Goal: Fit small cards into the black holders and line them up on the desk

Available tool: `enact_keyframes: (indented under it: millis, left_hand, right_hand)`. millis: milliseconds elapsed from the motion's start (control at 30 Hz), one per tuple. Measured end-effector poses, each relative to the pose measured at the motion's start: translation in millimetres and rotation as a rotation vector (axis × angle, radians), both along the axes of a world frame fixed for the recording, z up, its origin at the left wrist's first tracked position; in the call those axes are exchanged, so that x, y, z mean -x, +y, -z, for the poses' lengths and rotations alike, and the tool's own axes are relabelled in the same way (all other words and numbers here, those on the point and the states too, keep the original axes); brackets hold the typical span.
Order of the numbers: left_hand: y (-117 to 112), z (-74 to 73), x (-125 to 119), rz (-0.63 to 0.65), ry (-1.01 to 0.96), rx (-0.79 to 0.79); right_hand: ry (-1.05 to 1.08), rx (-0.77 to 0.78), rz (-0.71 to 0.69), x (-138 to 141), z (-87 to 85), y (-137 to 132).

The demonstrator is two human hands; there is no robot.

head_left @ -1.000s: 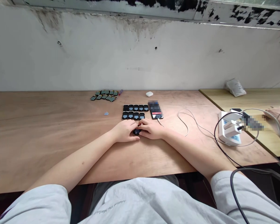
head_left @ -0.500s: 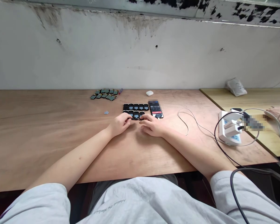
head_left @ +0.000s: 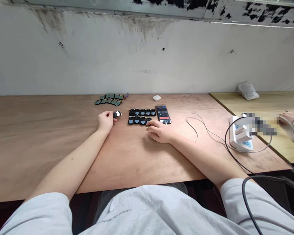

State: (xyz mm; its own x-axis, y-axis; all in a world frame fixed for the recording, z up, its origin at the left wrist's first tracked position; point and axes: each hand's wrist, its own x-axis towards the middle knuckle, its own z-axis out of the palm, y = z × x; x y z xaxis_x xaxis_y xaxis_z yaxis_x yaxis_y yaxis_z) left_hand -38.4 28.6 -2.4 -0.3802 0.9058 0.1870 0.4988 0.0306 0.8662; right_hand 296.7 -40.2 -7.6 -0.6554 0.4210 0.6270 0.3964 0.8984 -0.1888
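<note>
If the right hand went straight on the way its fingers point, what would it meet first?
Probably the near row's rightmost black case; the right hand overlaps it in view, though contact is unclear.

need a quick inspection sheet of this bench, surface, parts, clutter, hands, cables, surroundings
Surface: brown wooden table, streaked grain
Job's things: black casings in two rows; grey-green flat pieces grouped nearer the wall, further left
Clutter: phone beside the casings; white case behind it; slim tool by the flat pieces
Hands: left hand pinches a black-and-white piece; right hand at the front row's right end, contact unclear
Cables: pale cable loops toward a power strip; black cable arcs past the strip
Surroundings: stained wall; adjoining table with white bag; another person's hand at far right
</note>
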Motion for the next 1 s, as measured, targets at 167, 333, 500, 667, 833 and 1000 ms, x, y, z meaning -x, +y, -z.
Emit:
enact_keyframes:
  millis: [167, 333, 500, 667, 833, 1000]
  left_hand:
    - [-5.9, -0.6, -2.0, 0.109, 0.366, -0.251]
    - [-17.6, 0.8, -15.6, 0.352, 0.761, -0.237]
    - [-22.8, 1.8, -22.8, 0.481, 0.854, -0.219]
    - [-25.7, 1.9, -29.9, 0.589, 0.813, -0.273]
    - [-30.5, -1.4, -38.1, 0.726, 0.794, -0.312]
    - [-29.0, -2.0, -36.2, 0.691, 0.746, -0.323]
  right_hand:
    - [0.001, 0.003, 0.002, 0.5, 1.2, 1.1]
    - [-0.006, -0.006, 0.007, 0.4, 1.9, 2.0]
    - [-0.051, -0.017, 0.062, 0.0, 3.3, 1.5]
    - [-0.192, 0.035, 0.45, 6.1, 1.7, 5.3]
    - [-0.268, 0.148, 0.671, 11.8, -1.0, 18.2]
    - [-0.33, 0.209, 0.695, 12.0, -1.4, 25.5]
